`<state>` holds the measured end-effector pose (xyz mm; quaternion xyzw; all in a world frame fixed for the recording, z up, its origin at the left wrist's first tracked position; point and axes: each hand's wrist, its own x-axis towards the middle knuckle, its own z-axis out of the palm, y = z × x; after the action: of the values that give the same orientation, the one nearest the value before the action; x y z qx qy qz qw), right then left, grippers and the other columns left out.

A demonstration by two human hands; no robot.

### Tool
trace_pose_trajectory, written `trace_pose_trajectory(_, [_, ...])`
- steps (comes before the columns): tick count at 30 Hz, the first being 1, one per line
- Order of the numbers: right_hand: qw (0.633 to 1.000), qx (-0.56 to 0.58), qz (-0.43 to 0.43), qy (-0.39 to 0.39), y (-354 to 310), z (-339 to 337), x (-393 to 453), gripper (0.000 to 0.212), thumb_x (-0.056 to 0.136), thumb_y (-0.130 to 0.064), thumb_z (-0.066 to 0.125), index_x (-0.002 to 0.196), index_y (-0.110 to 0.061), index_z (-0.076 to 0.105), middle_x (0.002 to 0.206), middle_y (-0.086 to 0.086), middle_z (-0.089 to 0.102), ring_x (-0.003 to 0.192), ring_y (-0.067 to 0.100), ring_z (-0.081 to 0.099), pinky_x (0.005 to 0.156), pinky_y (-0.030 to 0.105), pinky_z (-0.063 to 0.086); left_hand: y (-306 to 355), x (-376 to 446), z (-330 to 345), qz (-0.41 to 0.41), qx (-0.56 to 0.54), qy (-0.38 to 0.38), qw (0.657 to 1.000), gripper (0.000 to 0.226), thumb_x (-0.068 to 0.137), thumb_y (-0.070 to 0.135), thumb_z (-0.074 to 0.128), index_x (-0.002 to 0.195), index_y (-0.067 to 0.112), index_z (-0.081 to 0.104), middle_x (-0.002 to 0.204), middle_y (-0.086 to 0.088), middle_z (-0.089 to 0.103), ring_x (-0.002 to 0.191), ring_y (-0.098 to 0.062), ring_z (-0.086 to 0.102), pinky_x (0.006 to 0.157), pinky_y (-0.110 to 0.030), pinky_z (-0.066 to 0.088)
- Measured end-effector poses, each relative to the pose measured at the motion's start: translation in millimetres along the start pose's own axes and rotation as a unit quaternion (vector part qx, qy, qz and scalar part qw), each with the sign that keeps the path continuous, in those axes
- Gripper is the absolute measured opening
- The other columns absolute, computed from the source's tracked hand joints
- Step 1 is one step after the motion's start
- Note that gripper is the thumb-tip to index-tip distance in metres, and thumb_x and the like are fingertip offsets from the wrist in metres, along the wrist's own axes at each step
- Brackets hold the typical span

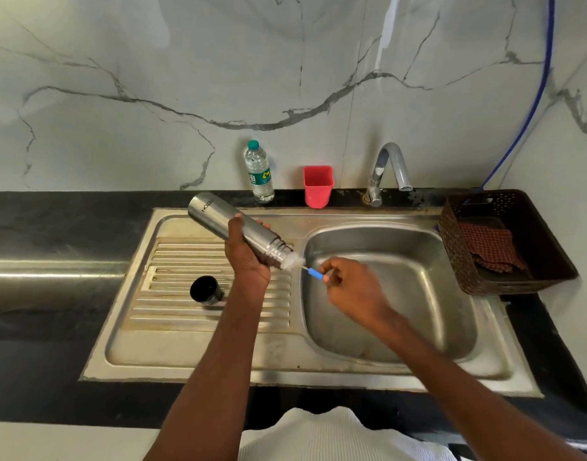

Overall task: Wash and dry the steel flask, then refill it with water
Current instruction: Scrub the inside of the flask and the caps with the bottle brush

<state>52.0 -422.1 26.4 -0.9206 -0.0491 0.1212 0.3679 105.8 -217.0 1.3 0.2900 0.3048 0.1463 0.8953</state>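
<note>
While the left hand (pixel 248 257) grips the steel flask (pixel 232 227) around its middle, tilted with the open mouth pointing down toward the sink basin (pixel 401 294), the right hand (pixel 348 287) pinches the blue handle of a bottle brush (pixel 305 266) whose white bristles sit at the flask's threaded neck. From the head view, the flask hangs above the edge between the ribbed drainboard (pixel 192 314) and the basin. Its black cap (pixel 205 290) stands apart on the drainboard. Judging by this, washing is under way, at the scrubbing stage. Rinsing, drying, probably with the checked cloth (pixel 491 247) in the brown basket (pixel 451 247), and refilling are left. No water is visibly running from the tap (pixel 390 168); a plastic water bottle (pixel 259 173) stands on the tabletop (pixel 52 227).
</note>
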Motion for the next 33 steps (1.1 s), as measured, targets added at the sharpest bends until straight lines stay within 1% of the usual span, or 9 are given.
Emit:
trace_pose_trajectory(4, [0.963, -0.177, -0.173, 0.111, -5.6, 21.2, -19.8, 0.018, 0.094, -0.034, 0.062, 0.107, -0.022, 0.064, 0.093, -0.003, 0.068, 0.074, 0.024, 0.066, 0.062, 0.034, 0.049, -4.0, -1.9, -7.5, 0.003, -0.045, 0.047, 0.998, 0.055, 0.076, 0.037, 0.083, 0.118, 0.008, 0.063, 0.085, -0.01, 0.067, 0.07, -0.025, 0.069, 0.062, -0.035, 0.059])
trace_pose_trajectory(8, [0.961, -0.204, -0.148, 0.11, -6.6, 23.2, -26.6, 0.019, 0.099, -0.038, 0.062, 0.098, -0.021, 0.067, 0.089, -0.003, 0.068, 0.067, 0.026, 0.066, 0.059, 0.03, 0.038, -9.6, -9.8, -18.9, 0.004, -0.037, 0.046, 0.998, 0.038, 0.087, 0.032, 0.076, 0.111, 0.007, 0.062, 0.08, -0.01, 0.066, 0.066, -0.024, 0.068, 0.059, -0.033, 0.058])
trace_pose_trajectory(11, [0.999, -0.003, -0.004, -0.036, -12.6, 12.8, -26.0, 0.024, 0.101, -0.035, 0.064, 0.088, -0.019, 0.075, 0.058, -0.01, 0.057, 0.053, 0.006, 0.054, 0.058, 0.025, 0.035, 2.7, -10.9, -24.0, -0.005, -0.022, 0.041, 0.999, 0.031, 0.09, 0.033, 0.072, 0.105, 0.008, 0.062, 0.078, -0.008, 0.066, 0.064, -0.022, 0.067, 0.058, -0.03, 0.057])
trace_pose_trajectory(13, [0.943, 0.223, 0.162, -0.186, -5.5, -3.5, -27.4, 0.03, 0.102, -0.035, 0.063, 0.084, -0.014, 0.072, 0.051, -0.011, 0.044, 0.041, 0.004, 0.035, 0.046, 0.022, 0.025, 18.8, -4.6, -32.4, 0.008, -0.037, 0.04, 0.998, 0.03, 0.093, 0.034, 0.069, 0.107, 0.009, 0.062, 0.079, -0.007, 0.065, 0.065, -0.021, 0.067, 0.059, -0.029, 0.057])
trace_pose_trajectory(16, [0.899, 0.248, 0.2, -0.301, 15.2, -19.3, -35.1, 0.038, 0.106, -0.039, 0.053, 0.088, -0.009, 0.068, 0.056, -0.002, 0.039, 0.043, 0.009, 0.026, 0.042, 0.021, 0.018, 34.3, 1.2, -50.1, 0.03, -0.075, 0.045, 0.996, 0.038, 0.091, 0.035, 0.073, 0.116, 0.009, 0.06, 0.084, -0.007, 0.066, 0.069, -0.021, 0.069, 0.063, -0.032, 0.058])
trace_pose_trajectory(20, [0.987, 0.069, 0.046, -0.138, 16.6, 7.9, -34.6, 0.03, 0.103, -0.028, 0.056, 0.082, -0.018, 0.075, 0.065, -0.004, 0.066, 0.054, 0.013, 0.057, 0.056, 0.029, 0.046, 24.3, -3.3, -54.1, 0.057, -0.079, 0.075, 0.992, 0.057, 0.084, 0.035, 0.08, 0.129, 0.004, 0.062, 0.086, -0.009, 0.069, 0.072, -0.025, 0.071, 0.065, -0.037, 0.06])
trace_pose_trajectory(25, [0.996, -0.087, -0.031, -0.013, 13.7, 33.5, -31.3, 0.029, 0.102, -0.038, 0.047, 0.086, -0.02, 0.064, 0.082, 0.004, 0.07, 0.078, 0.03, 0.063, 0.07, 0.036, 0.052, 17.0, -1.1, -40.4, 0.088, -0.099, 0.099, 0.986, 0.081, 0.071, 0.036, 0.087, 0.138, 0.001, 0.059, 0.094, -0.013, 0.07, 0.078, -0.029, 0.072, 0.073, -0.041, 0.061])
trace_pose_trajectory(30, [0.982, 0.071, 0.056, -0.164, -7.5, 11.6, -8.4, 0.041, 0.108, -0.033, 0.048, 0.072, -0.018, 0.061, 0.062, 0.001, 0.054, 0.05, 0.016, 0.048, 0.048, 0.026, 0.038, 5.1, 2.8, -33.4, 0.065, -0.066, 0.061, 0.994, 0.081, 0.065, 0.039, 0.086, 0.134, 0.004, 0.061, 0.092, -0.014, 0.068, 0.078, -0.029, 0.071, 0.073, -0.041, 0.06])
trace_pose_trajectory(33, [0.911, 0.214, 0.166, -0.311, -2.9, -10.8, 2.8, 0.039, 0.11, -0.036, 0.044, 0.075, -0.022, 0.054, 0.058, -0.003, 0.034, 0.039, 0.006, 0.02, 0.036, 0.016, 0.014, 5.2, 5.6, -35.4, 0.046, -0.039, 0.049, 0.997, 0.071, 0.064, 0.041, 0.085, 0.123, 0.008, 0.062, 0.087, -0.011, 0.069, 0.074, -0.026, 0.071, 0.068, -0.038, 0.059])
